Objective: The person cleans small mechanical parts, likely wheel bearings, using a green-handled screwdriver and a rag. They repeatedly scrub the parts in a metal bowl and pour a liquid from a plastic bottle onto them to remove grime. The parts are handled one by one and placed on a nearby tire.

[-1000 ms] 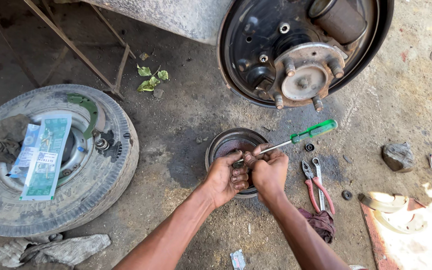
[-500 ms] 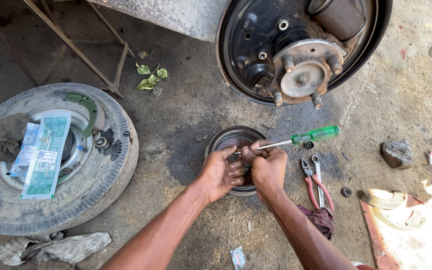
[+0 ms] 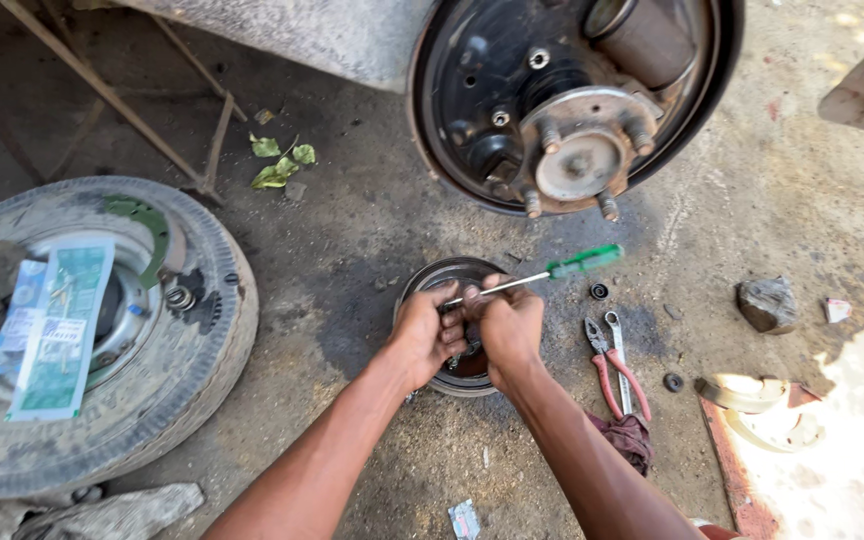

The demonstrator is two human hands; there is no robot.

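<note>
A person is crouching on an oil-stained concrete floor [image 3: 352, 260], both hands working over a round brake drum [image 3: 430, 285] lying flat on the ground below an exposed wheel hub [image 3: 577, 160]. The right hand [image 3: 510, 325] is gripping the shaft of a green-handled screwdriver [image 3: 582, 262], fingers clenched around it, with the tip buried among small parts the left hand [image 3: 424, 335] is pinching; exactly what those fingers are grasping is too hidden to tell. Red-handled pliers [image 3: 612, 365] and a spanner [image 3: 617, 340] are lying just beside the drum, loose nuts [image 3: 599, 291] are sitting near them, and a removed wheel [image 3: 102, 340] is resting well apart to the left. The hazard looks plain: the screwdriver is levering toward the left hand, so a slip on greasy metal could drive the tip into a palm, and any small spring or clip popping free could be lost in the grit.
</note>
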